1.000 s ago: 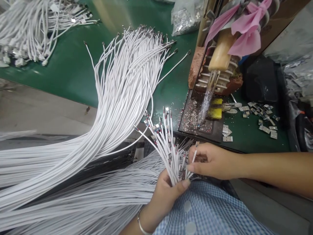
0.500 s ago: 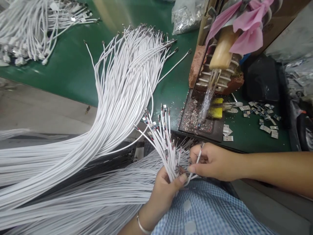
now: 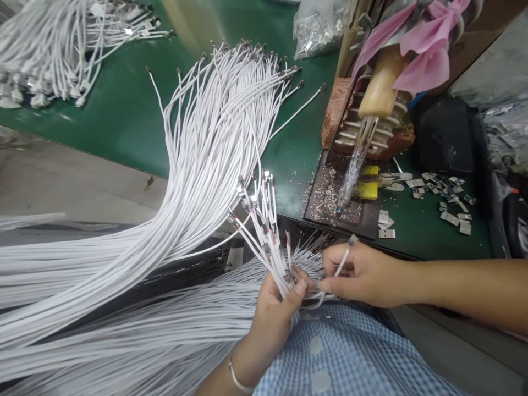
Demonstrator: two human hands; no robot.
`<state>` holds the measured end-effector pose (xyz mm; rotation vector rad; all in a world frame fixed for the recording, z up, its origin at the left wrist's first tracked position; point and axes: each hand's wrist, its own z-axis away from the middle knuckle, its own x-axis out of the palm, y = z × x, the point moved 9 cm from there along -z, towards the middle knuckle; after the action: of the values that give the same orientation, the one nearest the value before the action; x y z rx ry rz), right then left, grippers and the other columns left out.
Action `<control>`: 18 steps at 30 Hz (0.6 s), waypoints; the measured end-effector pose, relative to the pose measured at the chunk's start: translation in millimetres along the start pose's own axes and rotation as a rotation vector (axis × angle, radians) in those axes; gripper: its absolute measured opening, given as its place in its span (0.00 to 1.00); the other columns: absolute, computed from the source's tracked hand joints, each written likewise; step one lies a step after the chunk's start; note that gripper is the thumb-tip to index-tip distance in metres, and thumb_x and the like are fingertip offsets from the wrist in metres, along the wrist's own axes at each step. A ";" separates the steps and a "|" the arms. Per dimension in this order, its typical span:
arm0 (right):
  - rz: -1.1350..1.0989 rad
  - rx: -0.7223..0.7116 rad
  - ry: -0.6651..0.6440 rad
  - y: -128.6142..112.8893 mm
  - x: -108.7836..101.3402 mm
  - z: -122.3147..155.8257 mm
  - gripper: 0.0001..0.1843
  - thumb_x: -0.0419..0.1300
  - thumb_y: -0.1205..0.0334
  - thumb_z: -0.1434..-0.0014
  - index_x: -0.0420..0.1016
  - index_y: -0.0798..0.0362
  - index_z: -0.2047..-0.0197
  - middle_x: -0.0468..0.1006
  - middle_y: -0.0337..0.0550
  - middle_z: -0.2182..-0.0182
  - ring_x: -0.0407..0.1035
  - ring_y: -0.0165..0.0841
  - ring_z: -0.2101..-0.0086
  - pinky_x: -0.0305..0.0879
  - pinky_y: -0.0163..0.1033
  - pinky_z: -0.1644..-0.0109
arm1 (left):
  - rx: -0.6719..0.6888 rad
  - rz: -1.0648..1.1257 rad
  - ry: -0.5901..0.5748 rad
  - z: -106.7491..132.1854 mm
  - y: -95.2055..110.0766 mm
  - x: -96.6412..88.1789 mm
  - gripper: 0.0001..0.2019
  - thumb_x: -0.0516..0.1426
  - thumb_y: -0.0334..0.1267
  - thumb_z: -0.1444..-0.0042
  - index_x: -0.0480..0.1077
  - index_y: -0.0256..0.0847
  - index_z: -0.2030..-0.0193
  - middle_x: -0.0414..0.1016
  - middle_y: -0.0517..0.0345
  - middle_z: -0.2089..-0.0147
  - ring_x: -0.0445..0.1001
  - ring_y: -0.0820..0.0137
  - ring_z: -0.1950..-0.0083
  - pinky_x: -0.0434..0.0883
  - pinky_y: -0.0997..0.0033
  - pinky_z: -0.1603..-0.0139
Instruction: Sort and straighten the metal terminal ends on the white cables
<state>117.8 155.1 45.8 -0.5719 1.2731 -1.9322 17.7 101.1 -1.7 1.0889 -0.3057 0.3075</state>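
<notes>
My left hand (image 3: 276,308) is closed round a bunch of white cables (image 3: 270,242), whose ends fan upward with small metal connectors on several of them. Just right of it, my right hand (image 3: 357,275) pinches a single white cable (image 3: 341,264) that has a connector at its tip and bends down toward the left hand. The fingertips of both hands are close together. Beneath the hands lies another spread of white cables (image 3: 231,308), running off to the left. The lower end of the held bunch is partly hidden by the left hand.
A large cable bundle (image 3: 214,132) lies across the green table (image 3: 119,132). At right, a soldering iron (image 3: 367,137) tied with pink cloth points down over a dark tray (image 3: 325,203). Loose metal connectors (image 3: 449,192) lie beyond it, and a plastic bag (image 3: 319,27) stands at the back.
The bunch in my left hand has tipped left, and its ends sit further left. The cable in my right hand now leans more to the right. Both hands keep their hold.
</notes>
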 end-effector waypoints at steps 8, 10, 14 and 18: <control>0.272 -0.289 0.212 -31.2 -14.5 12.3 0.11 0.55 0.64 0.43 0.65 0.55 0.76 0.63 0.37 0.76 0.60 0.25 0.75 0.56 0.32 0.71 | 0.020 0.018 -0.102 -3.6 3.2 22.7 0.05 0.62 0.32 0.51 0.68 0.38 0.69 0.68 0.62 0.71 0.67 0.75 0.68 0.65 0.75 0.65; 0.316 -0.285 0.194 -33.3 -15.6 12.0 0.10 0.56 0.61 0.42 0.67 0.55 0.74 0.64 0.38 0.75 0.60 0.26 0.75 0.57 0.32 0.72 | 0.041 0.006 -0.065 -4.3 6.6 19.1 0.07 0.62 0.32 0.52 0.67 0.38 0.72 0.68 0.63 0.73 0.67 0.76 0.70 0.65 0.77 0.67; 0.582 -0.237 -0.011 -26.5 -2.0 18.4 0.10 0.58 0.56 0.45 0.70 0.54 0.65 0.71 0.42 0.71 0.65 0.30 0.72 0.60 0.34 0.70 | -0.002 0.060 0.027 -6.1 13.7 3.5 0.11 0.64 0.37 0.53 0.67 0.39 0.65 0.73 0.62 0.76 0.69 0.76 0.76 0.67 0.77 0.74; 0.821 -0.160 -0.080 -8.4 7.7 54.9 0.12 0.59 0.52 0.48 0.71 0.51 0.74 0.70 0.41 0.79 0.63 0.32 0.78 0.59 0.38 0.73 | -0.002 0.064 0.026 -8.2 27.0 -1.8 0.11 0.63 0.40 0.52 0.68 0.38 0.66 0.72 0.63 0.79 0.63 0.80 0.84 0.61 0.80 0.83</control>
<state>148.8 119.1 75.6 -0.1455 1.3364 -1.1239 6.3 119.9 16.1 1.0735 -0.3182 0.3783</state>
